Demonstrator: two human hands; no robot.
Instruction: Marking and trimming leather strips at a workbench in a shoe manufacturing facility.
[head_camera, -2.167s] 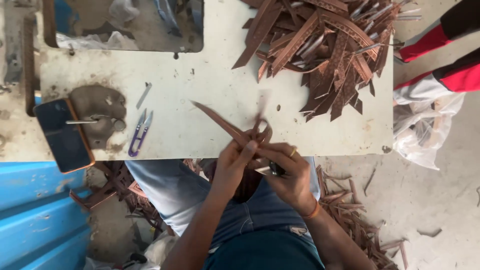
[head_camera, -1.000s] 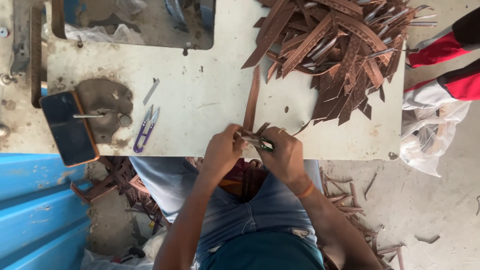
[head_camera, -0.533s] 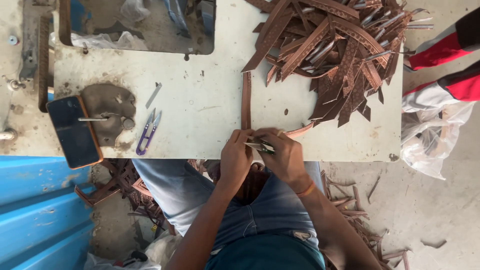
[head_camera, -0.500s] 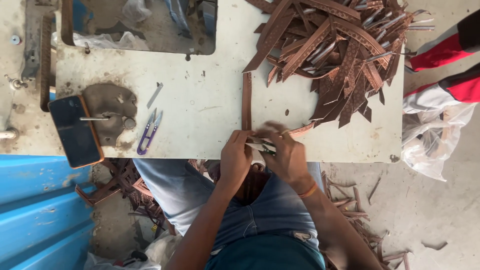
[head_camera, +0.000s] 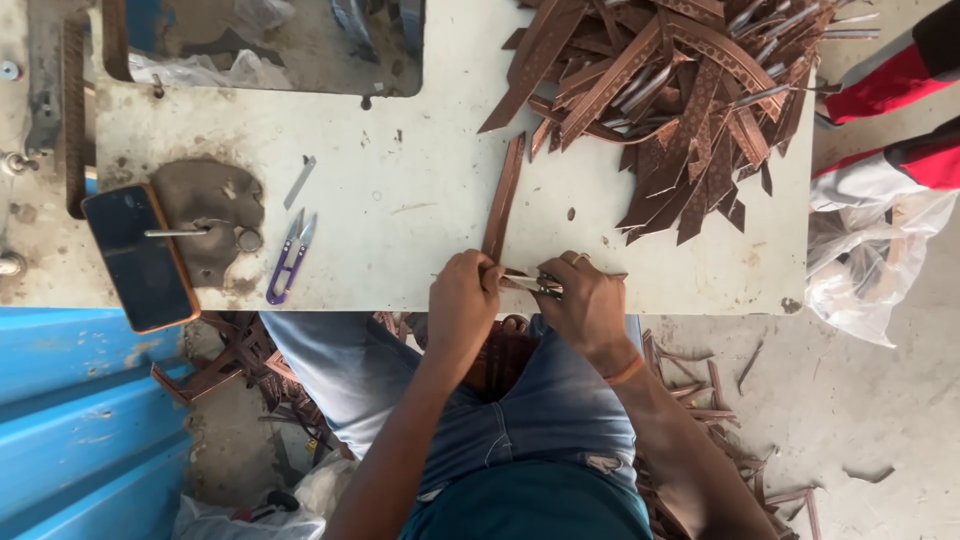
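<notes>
Two hands meet at bench (head_camera: 400, 200) edge: left hand (head_camera: 462, 300) pinches brown strip (head_camera: 503, 195), right hand (head_camera: 590, 305) grips small metal tool (head_camera: 528, 284) against it. Strip looks thin, light, flexible; hold near worked end.

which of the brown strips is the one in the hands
The lone brown strip running straight up the table from the left hand and right hand; the others lie heaped in the pile top right.

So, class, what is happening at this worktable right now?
A seated person holds the near end of a long brown strip at the edge of the white worktable. The left hand pinches it while the right hand works a small metal tool against it. A pile of similar strips lies beyond; purple thread snips and a phone lie to the left.
</notes>
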